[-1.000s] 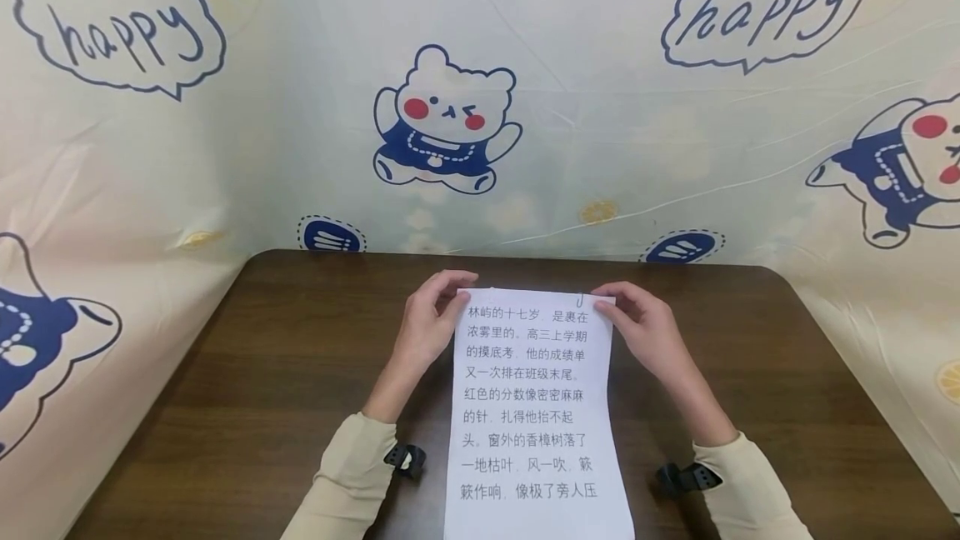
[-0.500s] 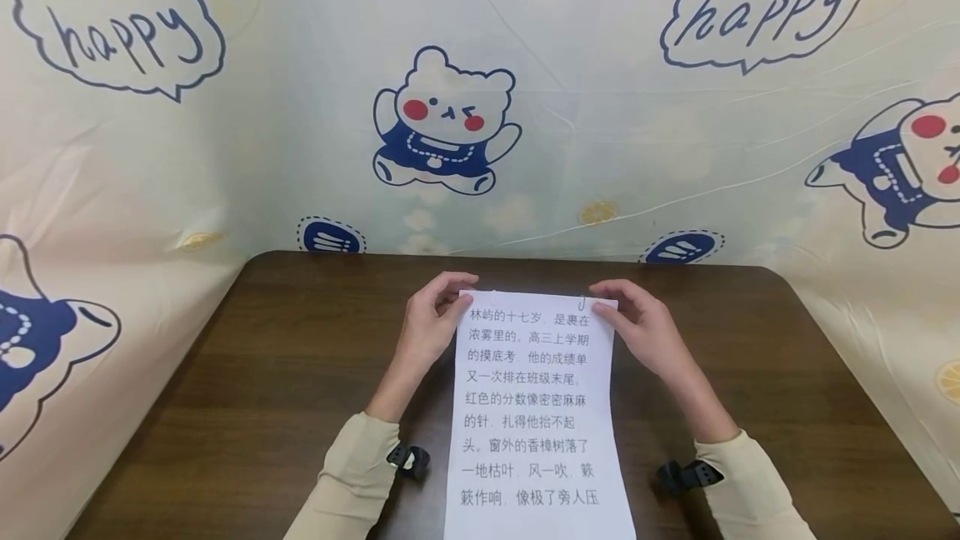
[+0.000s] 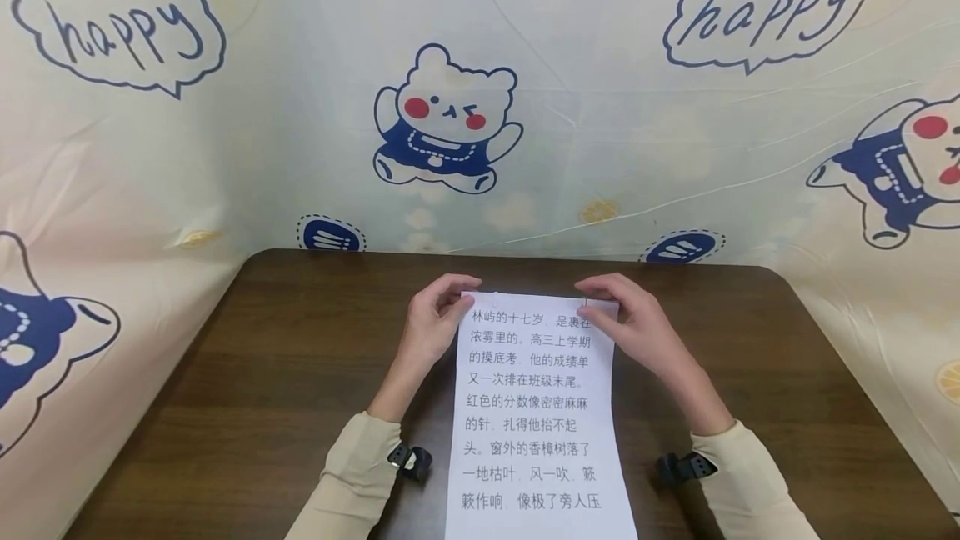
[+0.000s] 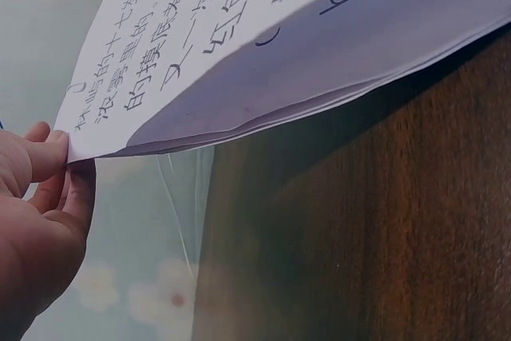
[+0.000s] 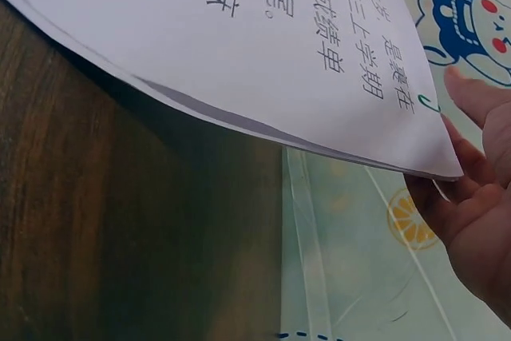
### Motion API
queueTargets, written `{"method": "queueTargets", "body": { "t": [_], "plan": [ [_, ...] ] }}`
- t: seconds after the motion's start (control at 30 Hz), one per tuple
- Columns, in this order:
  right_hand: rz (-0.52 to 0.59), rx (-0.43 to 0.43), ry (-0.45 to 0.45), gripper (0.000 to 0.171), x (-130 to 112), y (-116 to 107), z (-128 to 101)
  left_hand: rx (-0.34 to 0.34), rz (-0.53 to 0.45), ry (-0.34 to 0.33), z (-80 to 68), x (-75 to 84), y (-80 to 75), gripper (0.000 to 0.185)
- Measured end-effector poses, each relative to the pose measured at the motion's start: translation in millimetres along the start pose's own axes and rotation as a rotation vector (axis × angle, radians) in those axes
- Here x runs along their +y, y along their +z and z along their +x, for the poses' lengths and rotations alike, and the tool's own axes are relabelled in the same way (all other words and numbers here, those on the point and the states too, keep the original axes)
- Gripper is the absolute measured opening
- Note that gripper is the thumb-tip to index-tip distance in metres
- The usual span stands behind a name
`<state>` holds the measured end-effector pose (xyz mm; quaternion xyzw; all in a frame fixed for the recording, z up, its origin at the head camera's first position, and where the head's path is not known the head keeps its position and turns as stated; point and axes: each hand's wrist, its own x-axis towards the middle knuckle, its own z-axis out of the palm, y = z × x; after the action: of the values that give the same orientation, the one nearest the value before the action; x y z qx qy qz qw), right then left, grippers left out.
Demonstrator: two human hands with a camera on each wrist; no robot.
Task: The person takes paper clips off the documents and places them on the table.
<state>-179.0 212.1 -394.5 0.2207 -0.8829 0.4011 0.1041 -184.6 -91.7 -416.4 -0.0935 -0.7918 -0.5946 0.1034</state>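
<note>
A stack of white printed sheets [image 3: 536,407] is held up over the table, its front page covered in lines of Chinese characters. My left hand [image 3: 435,319] pinches the upper left corner, thumb in front and fingers behind. At the upper right corner is my right hand [image 3: 633,319]. Its fingers [image 5: 423,201] lie behind the sheets, while the thumb [image 5: 471,93] stands apart from the page, beside a green paper clip [image 5: 429,103] on the top edge. In the left wrist view the layered sheets bow apart along the side. The lower end of the stack is out of the head view.
Beneath the sheets is a dark brown wooden table [image 3: 262,382] with rounded far corners. A pale curtain [image 3: 585,148] printed with bears and "happy" bubbles surrounds it. Black straps with small devices [image 3: 411,462] sit on both wrists over cream sleeves [image 3: 348,469].
My right hand has shifted left along the top edge, its thumb moving from the corner to the paper clip. The sheets have sunk slightly; my left hand keeps its pinch.
</note>
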Motion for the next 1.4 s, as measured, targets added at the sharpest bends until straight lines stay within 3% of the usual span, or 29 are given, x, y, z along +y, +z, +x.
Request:
{"method": "queueTargets", "body": {
  "t": [0.27,0.57,1.03,1.4],
  "plan": [
    [-0.096,-0.092,-0.056,0.039,-4.0,1.2,5.2,0.001,-0.002,-0.005,0.0,0.9,0.9,0.023],
    [-0.119,-0.174,-0.016,0.036,-7.5,-0.8,6.7,-0.013,-0.020,-0.028,0.2,1.8,3.6,0.024],
    [-0.155,-0.201,0.019,0.032,-5.1,-1.6,6.4,-0.018,-0.063,-0.020,1.0,-0.7,4.4,0.025],
    [-0.330,-0.266,-0.020,0.032,-8.8,1.1,7.7,-0.020,-0.054,-0.018,-1.3,3.3,2.2,0.025]
  ]
}}
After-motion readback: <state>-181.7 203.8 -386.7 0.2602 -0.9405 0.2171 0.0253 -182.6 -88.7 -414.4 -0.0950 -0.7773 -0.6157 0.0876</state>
